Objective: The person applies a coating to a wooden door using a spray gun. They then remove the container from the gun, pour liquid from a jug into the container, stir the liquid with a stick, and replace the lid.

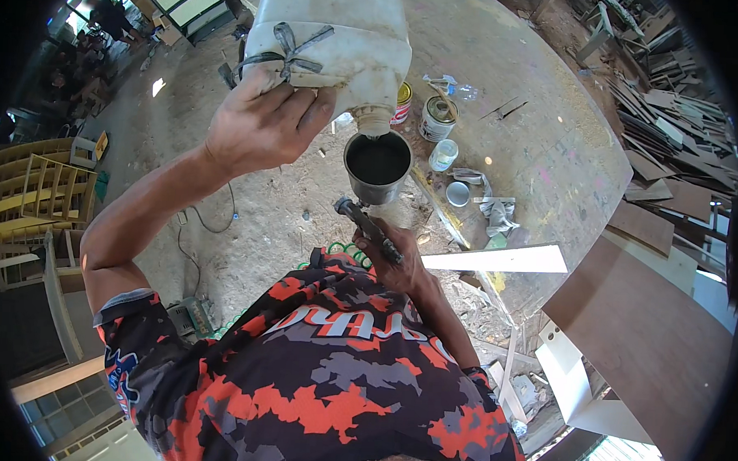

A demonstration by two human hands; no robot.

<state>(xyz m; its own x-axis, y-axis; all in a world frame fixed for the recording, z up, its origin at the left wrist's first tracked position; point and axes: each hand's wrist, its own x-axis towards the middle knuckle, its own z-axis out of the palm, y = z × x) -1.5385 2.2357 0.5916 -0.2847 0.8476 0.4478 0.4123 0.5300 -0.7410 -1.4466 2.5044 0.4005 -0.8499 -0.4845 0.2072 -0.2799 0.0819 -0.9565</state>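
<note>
My left hand (263,125) is closed round the handle of a large white plastic jerrycan (358,63), which has a dark strip tied in a bow on it. The jerrycan is tipped with its neck downward, the mouth just over the rim of a grey metal cup (376,192). That cup belongs to a spray gun (373,231), gripped in my right hand (402,262) below. Dark inside, the cup does not show how full it is. Whether liquid is running from the mouth is hard to make out.
On the stained worktable (544,98) to the right stand paint cans (439,119), a clear jar (444,155), a white cup (458,194) and crumpled rags (496,210). A white strip (498,258) juts past its edge. Green coiled hose (336,247) shows by my shirt; scrap boards (665,127) lie far right.
</note>
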